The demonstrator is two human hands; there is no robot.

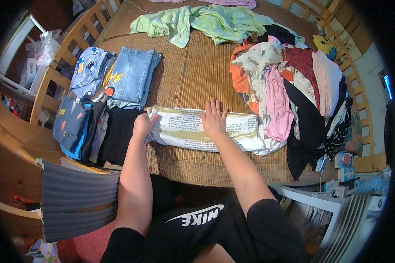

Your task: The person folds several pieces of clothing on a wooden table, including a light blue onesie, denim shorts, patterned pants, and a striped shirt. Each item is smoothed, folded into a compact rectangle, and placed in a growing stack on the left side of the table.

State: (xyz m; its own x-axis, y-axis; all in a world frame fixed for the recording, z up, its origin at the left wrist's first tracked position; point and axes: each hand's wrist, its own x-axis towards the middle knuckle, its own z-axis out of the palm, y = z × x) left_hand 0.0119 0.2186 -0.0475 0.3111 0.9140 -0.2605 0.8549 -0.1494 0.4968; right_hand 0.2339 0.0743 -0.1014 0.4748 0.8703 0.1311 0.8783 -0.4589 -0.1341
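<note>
A white garment (181, 134) with olive-brown bands and printed lettering lies folded into a long, wide strip on the woven bamboo mat (191, 79). At its left end my left hand (144, 124) grips the cloth, thumb on top and the other fingers mostly hidden. My right hand (214, 119) rests palm down on the strip, right of its middle, with the fingers spread. The strip's right end touches a heap of loose clothes, near a pink garment (278, 102).
Folded jeans (130, 75), blue patterned clothes (90, 70) and dark folded clothes (73, 121) stand in stacks at the left. A light green cloth (214, 23) lies crumpled at the far side. Wooden rails (355, 82) border the bed. A yellow plush toy (323, 44) sits far right.
</note>
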